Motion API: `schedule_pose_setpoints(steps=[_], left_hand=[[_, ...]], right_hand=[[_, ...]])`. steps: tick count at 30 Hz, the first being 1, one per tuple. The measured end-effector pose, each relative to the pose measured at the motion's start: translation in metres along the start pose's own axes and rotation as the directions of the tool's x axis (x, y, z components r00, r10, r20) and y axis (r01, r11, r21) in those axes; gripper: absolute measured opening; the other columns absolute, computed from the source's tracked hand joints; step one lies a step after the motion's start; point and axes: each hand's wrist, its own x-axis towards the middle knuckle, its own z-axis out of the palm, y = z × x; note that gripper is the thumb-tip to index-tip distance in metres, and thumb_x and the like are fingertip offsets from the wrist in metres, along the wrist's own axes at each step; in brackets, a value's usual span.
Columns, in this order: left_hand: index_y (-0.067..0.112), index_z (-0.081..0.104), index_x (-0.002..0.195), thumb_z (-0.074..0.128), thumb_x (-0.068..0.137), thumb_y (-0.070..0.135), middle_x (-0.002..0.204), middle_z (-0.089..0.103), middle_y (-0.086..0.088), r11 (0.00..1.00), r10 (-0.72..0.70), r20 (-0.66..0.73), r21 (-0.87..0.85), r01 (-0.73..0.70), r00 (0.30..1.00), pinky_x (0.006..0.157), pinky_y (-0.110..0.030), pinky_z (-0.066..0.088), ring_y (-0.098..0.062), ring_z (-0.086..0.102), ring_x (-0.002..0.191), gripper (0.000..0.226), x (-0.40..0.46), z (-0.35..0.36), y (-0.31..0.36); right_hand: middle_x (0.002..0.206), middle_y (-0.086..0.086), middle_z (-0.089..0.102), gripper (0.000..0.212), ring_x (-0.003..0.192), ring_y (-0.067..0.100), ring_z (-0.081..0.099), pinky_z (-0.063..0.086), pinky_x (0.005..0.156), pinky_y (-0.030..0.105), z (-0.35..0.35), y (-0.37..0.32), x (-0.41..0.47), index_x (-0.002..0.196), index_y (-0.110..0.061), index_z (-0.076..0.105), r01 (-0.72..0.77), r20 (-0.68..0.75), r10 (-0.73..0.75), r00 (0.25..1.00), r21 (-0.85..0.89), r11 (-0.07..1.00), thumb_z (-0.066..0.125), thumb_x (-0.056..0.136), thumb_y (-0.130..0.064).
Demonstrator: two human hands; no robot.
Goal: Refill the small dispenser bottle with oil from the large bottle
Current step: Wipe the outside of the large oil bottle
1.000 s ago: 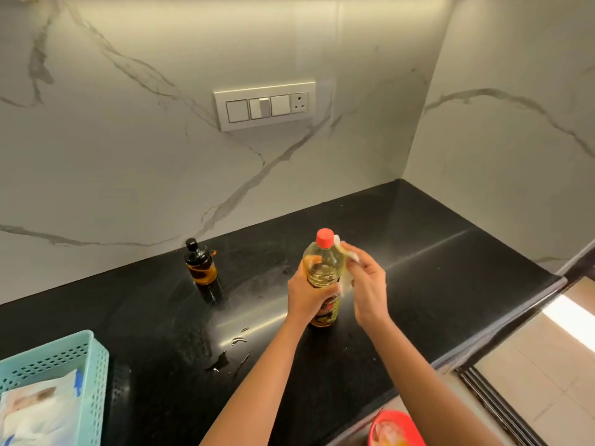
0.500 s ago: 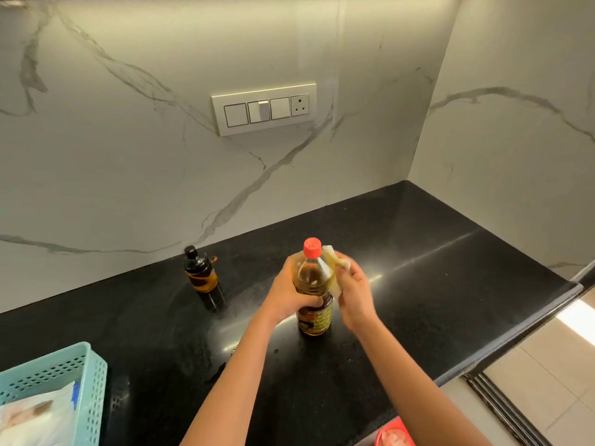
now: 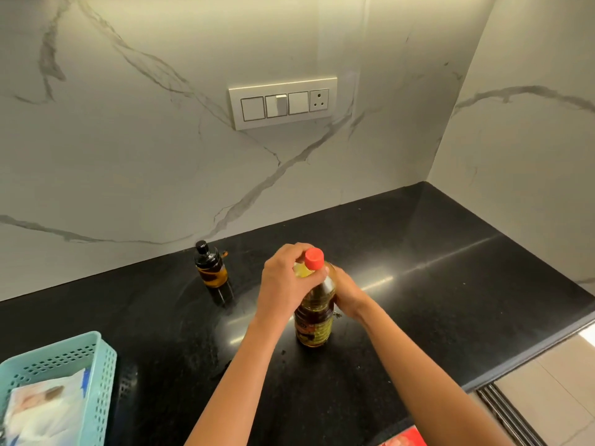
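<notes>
The large oil bottle [image 3: 315, 320], clear with yellow oil, a dark label and a red cap [image 3: 314, 258], stands upright on the black counter [image 3: 434, 284]. My left hand [image 3: 283, 284] wraps around its neck and shoulder just below the cap. My right hand [image 3: 349, 292] presses against the bottle's right side, partly hidden behind it. The small dispenser bottle [image 3: 211, 265], with a black top and amber oil in it, stands apart to the left, near the marble wall. Its top is on.
A teal perforated basket [image 3: 103, 365] holding a white packet sits at the lower left. A switch panel [image 3: 283, 103] is on the wall. The counter's front edge [image 3: 521, 358] runs along the right, with floor beyond. Something red [image 3: 405, 441] shows at the bottom edge.
My left hand has slid up from the bottle's body to its neck. My right hand has dropped from beside the cap to the bottle's side. The white tissue it held is out of sight.
</notes>
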Motion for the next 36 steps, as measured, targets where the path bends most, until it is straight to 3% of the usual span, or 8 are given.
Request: schedule_pose_setpoints(steps=[6, 11, 16, 21, 25, 29, 32, 36], left_hand=[[0.025, 0.066, 0.109, 0.080, 0.071, 0.025, 0.101, 0.067, 0.010, 0.999, 0.024, 0.296, 0.031, -0.034, 0.955, 0.072, -0.003, 0.038, 0.004, 0.055, 0.083, 0.041, 0.014, -0.030, 0.005], [0.023, 0.065, 0.110, 0.079, 0.071, 0.027, 0.100, 0.065, 0.009, 0.996, 0.045, 0.321, 0.055, -0.066, 0.946, 0.076, -0.012, 0.037, -0.005, 0.055, 0.089, 0.041, 0.012, -0.031, 0.010], [0.024, 0.063, 0.112, 0.078, 0.072, 0.032, 0.099, 0.065, 0.008, 0.994, 0.060, 0.241, 0.073, -0.080, 0.969, 0.071, -0.007, 0.038, -0.003, 0.054, 0.081, 0.044, 0.004, -0.032, 0.009], [0.022, 0.064, 0.107, 0.078, 0.071, 0.033, 0.099, 0.067, 0.003, 0.993, 0.059, 0.181, 0.088, -0.076, 0.982, 0.076, -0.020, 0.047, -0.009, 0.058, 0.084, 0.039, -0.002, -0.024, 0.009], [0.019, 0.064, 0.102, 0.078, 0.072, 0.035, 0.095, 0.066, 0.000, 0.986, 0.017, 0.078, 0.162, -0.030, 0.997, 0.077, -0.026, 0.049, -0.013, 0.059, 0.084, 0.037, -0.001, -0.019, 0.007], [0.014, 0.058, 0.098, 0.074, 0.072, 0.046, 0.091, 0.061, -0.003, 0.953, -0.044, 0.043, 0.302, 0.029, 0.998, 0.073, -0.026, 0.046, -0.016, 0.057, 0.082, 0.044, 0.007, -0.019, 0.007], [0.019, 0.055, 0.104, 0.073, 0.069, 0.051, 0.099, 0.059, -0.001, 0.954, -0.095, 0.202, 0.298, 0.031, 0.975, 0.078, -0.029, 0.049, -0.015, 0.056, 0.086, 0.050, 0.016, -0.034, 0.010], [0.035, 0.051, 0.122, 0.067, 0.083, 0.024, 0.120, 0.051, 0.002, 0.980, -0.019, 0.520, 0.177, -0.086, 0.854, 0.090, -0.030, 0.042, -0.013, 0.048, 0.105, 0.044, 0.023, -0.057, 0.011]], right_hand=[[0.098, 0.010, 0.070, 0.016, 0.090, 0.020, 0.067, 0.053, 0.085, 0.032, 0.002, -0.024, 0.001, 0.092, -0.013, 0.068, -0.138, 0.137, 0.153, 0.979, -0.118, 0.983, 0.057, 0.089, -0.023], [0.086, 0.001, 0.071, 0.027, 0.084, 0.012, 0.066, 0.052, 0.076, 0.025, 0.013, -0.061, -0.003, 0.094, -0.009, 0.068, -0.018, 0.249, 0.041, 0.968, -0.093, 0.996, 0.043, 0.094, -0.019], [0.093, 0.010, 0.071, 0.031, 0.090, 0.023, 0.064, 0.049, 0.081, 0.034, 0.012, -0.022, -0.013, 0.103, -0.012, 0.068, 0.097, -0.030, -0.093, 0.995, 0.421, 0.902, 0.040, 0.096, -0.022], [0.106, 0.008, 0.071, 0.039, 0.096, 0.018, 0.067, 0.049, 0.085, 0.030, 0.012, 0.019, -0.042, 0.125, -0.011, 0.054, 0.213, -0.226, -0.077, 0.971, 0.676, 0.706, 0.042, 0.091, -0.026], [0.096, 0.008, 0.072, 0.027, 0.092, 0.020, 0.065, 0.051, 0.077, 0.030, 0.015, 0.059, -0.072, 0.108, -0.010, 0.062, 0.146, -0.310, 0.070, 0.948, 0.621, 0.770, 0.041, 0.095, -0.020], [0.114, 0.017, 0.062, 0.033, 0.100, 0.027, 0.060, 0.051, 0.078, 0.037, 0.000, 0.055, -0.072, 0.127, -0.009, 0.052, 0.070, -0.385, 0.135, 0.913, 0.474, 0.878, 0.043, 0.095, -0.014], [0.109, 0.011, 0.062, 0.038, 0.091, 0.019, 0.063, 0.055, 0.067, 0.028, -0.009, 0.015, -0.058, 0.127, -0.013, 0.049, 0.076, -0.347, 0.086, 0.934, 0.428, 0.901, 0.047, 0.091, 0.000], [0.099, 0.014, 0.067, 0.022, 0.078, 0.015, 0.068, 0.058, 0.060, 0.017, -0.008, -0.013, -0.049, 0.101, -0.006, 0.064, 0.005, -0.263, 0.146, 0.954, 0.499, 0.866, 0.056, 0.085, 0.006]])
